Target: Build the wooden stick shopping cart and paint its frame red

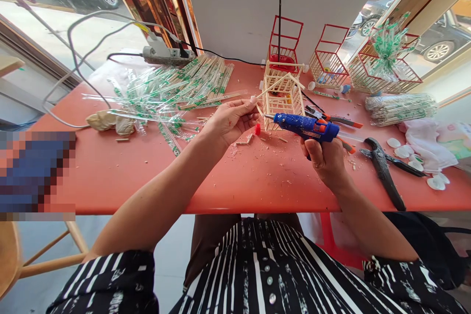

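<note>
My right hand (pixel 324 157) is wrapped round the handle of a blue hot glue gun (pixel 303 126), whose nozzle points left. Between the thumb and fingers of my left hand (pixel 235 120) is a short wooden stick (pixel 259 109), close to the nozzle tip. Just behind both hands stands a small frame of pale wooden sticks (pixel 283 95), built like an open cart. A red bottle cap (pixel 257 129) lies under my left fingers, among cut stick pieces (pixel 245 141).
Wrapped chopsticks and green-printed wrappers (pixel 176 83) cover the back left, near a power strip (pixel 167 54). Red-edged stick baskets (pixel 329 59) stand behind. Pliers (pixel 346 121), a black cutting tool (pixel 384 171), white caps (pixel 405 151) and a wrapped bundle (pixel 401 109) lie at right on the red table (pixel 165 181).
</note>
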`<state>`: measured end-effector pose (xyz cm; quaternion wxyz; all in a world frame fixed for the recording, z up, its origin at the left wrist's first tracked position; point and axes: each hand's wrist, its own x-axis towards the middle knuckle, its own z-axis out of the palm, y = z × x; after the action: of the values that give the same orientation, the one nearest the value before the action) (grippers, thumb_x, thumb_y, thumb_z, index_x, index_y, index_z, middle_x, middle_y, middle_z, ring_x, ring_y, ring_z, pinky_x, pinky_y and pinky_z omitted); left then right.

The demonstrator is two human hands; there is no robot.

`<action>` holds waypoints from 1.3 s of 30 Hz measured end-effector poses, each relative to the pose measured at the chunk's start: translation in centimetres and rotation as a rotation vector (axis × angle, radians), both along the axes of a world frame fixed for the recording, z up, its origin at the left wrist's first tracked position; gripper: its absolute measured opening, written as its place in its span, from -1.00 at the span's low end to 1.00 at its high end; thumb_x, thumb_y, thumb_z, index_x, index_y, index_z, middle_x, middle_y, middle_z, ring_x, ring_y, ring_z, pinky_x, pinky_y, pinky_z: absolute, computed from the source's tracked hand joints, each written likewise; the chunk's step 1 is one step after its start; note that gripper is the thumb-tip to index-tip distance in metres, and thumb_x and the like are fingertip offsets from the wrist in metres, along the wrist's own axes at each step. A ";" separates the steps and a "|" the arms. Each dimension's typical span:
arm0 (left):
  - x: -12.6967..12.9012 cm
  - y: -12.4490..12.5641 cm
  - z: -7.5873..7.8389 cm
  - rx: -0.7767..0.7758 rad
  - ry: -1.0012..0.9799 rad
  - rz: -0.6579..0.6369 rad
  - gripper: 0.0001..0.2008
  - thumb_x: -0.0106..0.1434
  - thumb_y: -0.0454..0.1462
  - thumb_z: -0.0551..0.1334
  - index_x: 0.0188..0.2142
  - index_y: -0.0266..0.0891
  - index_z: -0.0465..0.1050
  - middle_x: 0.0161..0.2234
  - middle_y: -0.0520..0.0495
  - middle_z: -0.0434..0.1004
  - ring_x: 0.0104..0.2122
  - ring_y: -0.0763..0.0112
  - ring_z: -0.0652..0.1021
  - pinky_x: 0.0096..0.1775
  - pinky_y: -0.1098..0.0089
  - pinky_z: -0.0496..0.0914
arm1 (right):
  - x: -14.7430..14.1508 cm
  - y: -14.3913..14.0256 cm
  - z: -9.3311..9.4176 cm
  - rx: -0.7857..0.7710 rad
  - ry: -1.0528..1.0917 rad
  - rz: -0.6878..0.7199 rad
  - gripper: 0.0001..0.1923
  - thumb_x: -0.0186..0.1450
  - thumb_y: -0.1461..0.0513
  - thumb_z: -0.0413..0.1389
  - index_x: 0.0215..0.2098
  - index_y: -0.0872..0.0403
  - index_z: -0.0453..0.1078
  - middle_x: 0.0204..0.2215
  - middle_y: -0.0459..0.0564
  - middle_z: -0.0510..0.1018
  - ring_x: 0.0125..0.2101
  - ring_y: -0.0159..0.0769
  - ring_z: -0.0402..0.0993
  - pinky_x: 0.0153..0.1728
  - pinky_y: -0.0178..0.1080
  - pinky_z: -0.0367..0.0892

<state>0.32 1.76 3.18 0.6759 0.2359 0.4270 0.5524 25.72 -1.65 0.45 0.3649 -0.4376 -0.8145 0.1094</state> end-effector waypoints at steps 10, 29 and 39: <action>0.0 0.1 -0.5 0.044 0.027 0.006 -0.73 0.32 -0.37 0.55 -0.44 -0.36 0.53 -0.56 0.05 0.52 -0.57 0.61 0.52 -0.45 0.58 0.42 | -0.2 -0.1 0.0 0.032 -0.018 0.015 -0.25 0.55 -0.34 -0.16 -0.55 -0.04 0.26 -0.63 -0.03 0.43 -0.60 -0.29 0.30 -0.46 -0.13 0.14; -0.3 0.2 -0.7 0.063 0.002 0.008 -0.76 0.39 -0.38 0.48 -0.42 -0.36 0.56 -0.55 0.02 0.53 -0.57 0.60 0.50 -0.45 0.54 0.41 | 0.0 0.0 0.0 0.004 0.008 -0.002 -0.27 0.54 -0.35 -0.14 -0.54 -0.05 0.24 -0.62 -0.04 0.37 -0.56 -0.25 0.27 -0.40 -0.10 0.14; -0.1 0.2 -1.1 0.135 0.129 0.014 -0.68 0.23 -0.29 0.62 -0.47 -0.33 0.54 -0.55 0.02 0.55 -0.57 0.61 0.51 -0.43 0.56 0.42 | 0.1 0.0 -0.1 -0.007 0.009 0.000 -0.24 0.50 -0.39 -0.13 -0.52 -0.03 0.31 -0.61 -0.03 0.45 -0.57 -0.27 0.32 -0.43 -0.11 0.18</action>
<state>0.18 1.92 2.08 0.6256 0.3130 0.4333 0.5683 25.77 -1.62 0.37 0.3667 -0.4383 -0.8126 0.1143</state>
